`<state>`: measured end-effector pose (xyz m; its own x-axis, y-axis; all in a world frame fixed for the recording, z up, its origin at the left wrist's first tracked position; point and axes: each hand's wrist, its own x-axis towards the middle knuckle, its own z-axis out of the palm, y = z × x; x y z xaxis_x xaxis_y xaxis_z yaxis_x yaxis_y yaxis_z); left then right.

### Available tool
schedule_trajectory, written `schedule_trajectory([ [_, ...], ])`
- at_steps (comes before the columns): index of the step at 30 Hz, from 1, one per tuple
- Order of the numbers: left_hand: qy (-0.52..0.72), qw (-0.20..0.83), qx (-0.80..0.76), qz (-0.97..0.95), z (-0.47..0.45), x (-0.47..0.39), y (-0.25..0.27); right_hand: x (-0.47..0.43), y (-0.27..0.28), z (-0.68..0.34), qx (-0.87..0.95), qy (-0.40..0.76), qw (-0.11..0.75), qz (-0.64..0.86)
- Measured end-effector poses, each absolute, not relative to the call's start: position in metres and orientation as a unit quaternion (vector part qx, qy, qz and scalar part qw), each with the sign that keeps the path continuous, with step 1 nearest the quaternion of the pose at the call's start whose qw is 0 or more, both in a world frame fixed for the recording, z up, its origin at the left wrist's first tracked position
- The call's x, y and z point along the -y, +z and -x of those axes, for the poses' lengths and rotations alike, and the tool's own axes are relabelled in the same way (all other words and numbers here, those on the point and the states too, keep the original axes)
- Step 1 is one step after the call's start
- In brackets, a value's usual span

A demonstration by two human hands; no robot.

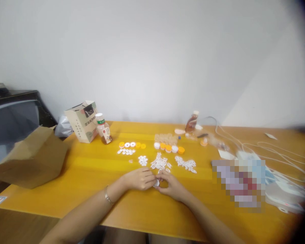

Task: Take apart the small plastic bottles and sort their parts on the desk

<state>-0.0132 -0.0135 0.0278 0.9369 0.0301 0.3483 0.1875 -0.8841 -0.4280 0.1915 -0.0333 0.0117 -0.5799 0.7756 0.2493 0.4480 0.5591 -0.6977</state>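
My left hand (141,179) and my right hand (173,188) meet above the table near its front. Between their fingertips is a small white round piece (156,183), partly covered by the fingers; blur hides its detail. My right thumb and fingers curl round its right side, while my left fingers close on it from the left. Just beyond the hands lies a heap of white lace-like cut-outs (159,162). A second group of cut-outs (186,163) is to the right, and a cluster of small white discs (142,160) to the left.
Orange and white caps (168,148) stand in a row, with more caps (132,145) and small white pieces (127,151) at left. Behind are a drink bottle (104,130), a paper bag (83,123) and a brown bottle (191,123). A cardboard box (33,159) and cables (244,144) flank the table.
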Motion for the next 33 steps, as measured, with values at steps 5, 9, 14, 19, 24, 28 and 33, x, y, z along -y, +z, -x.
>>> schedule_trajectory([
  [5,-0.172,0.208,0.074,0.96,0.011,0.014,0.026,0.034,0.014,-0.191,0.835,0.303,0.277,0.367],
  [9,-0.173,0.178,0.1,0.963,0.007,0.014,0.023,0.034,0.014,-0.191,0.835,0.3,0.276,0.369],
  [14,-0.186,0.143,0.212,0.949,0.027,-0.001,0.031,0.035,0.014,-0.192,0.834,0.304,0.264,0.377],
  [19,-0.116,0.113,0.401,0.902,0.079,-0.029,0.044,0.035,0.014,-0.192,0.83,0.311,0.255,0.386],
  [24,-0.06,0.036,0.464,0.883,0.098,-0.037,0.045,0.035,0.015,-0.191,0.826,0.314,0.259,0.39],
  [28,-0.05,-0.024,0.459,0.887,0.095,-0.035,0.045,0.036,0.017,-0.191,0.821,0.322,0.266,0.39],
  [33,-0.041,-0.008,0.479,0.877,0.095,-0.032,0.05,0.036,0.016,-0.192,0.816,0.327,0.277,0.389],
])
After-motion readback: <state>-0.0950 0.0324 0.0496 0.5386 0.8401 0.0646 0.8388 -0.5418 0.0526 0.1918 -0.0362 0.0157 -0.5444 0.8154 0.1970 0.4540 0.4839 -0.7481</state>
